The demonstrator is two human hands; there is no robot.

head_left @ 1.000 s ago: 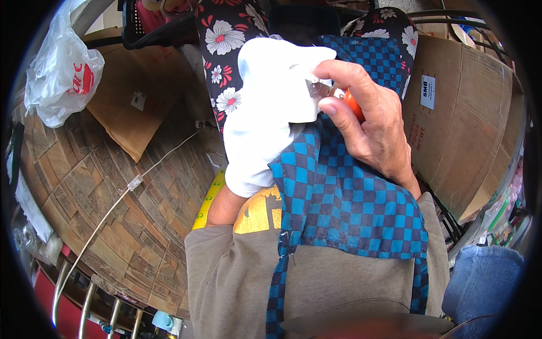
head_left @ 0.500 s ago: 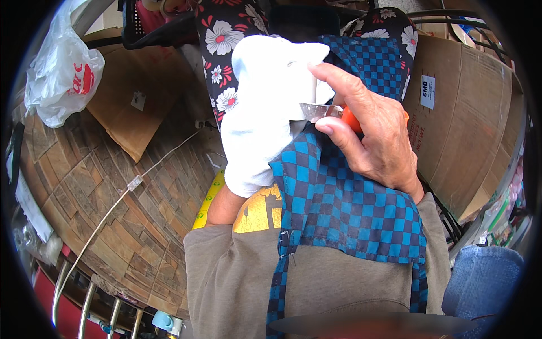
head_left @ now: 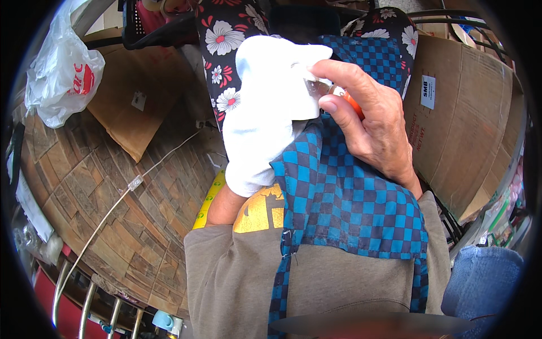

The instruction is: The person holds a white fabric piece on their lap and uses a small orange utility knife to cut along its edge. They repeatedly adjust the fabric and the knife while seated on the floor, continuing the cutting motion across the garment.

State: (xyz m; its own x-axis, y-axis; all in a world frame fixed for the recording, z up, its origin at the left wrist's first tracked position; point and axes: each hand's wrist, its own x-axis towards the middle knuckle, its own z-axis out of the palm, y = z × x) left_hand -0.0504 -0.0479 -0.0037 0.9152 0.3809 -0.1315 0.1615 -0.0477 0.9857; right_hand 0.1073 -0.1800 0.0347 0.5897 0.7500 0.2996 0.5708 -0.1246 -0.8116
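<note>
Here's the right grip point(head_left: 375, 124), closed around an orange-handled tool point(head_left: 354, 106), thumb and forefinger up near its metal blade point(head_left: 317, 88)! That blade sits just left of the grip, against the white cloth point(head_left: 259, 101); whether it touches, I can't say from here. And the left forearm point(head_left: 223, 208) runs right into that cloth from below, the left grip hidden inside, so open or closed, I cannot tell.

Look below the right grip: the blue checked apron point(head_left: 361, 203), spread over the body. Beyond and left of it, flowered trousers point(head_left: 223, 37). Right of the grip, a cardboard box point(head_left: 460, 130); well off to its left, a brown cardboard sheet point(head_left: 132, 107) and a white plastic bag point(head_left: 62, 85)!
</note>
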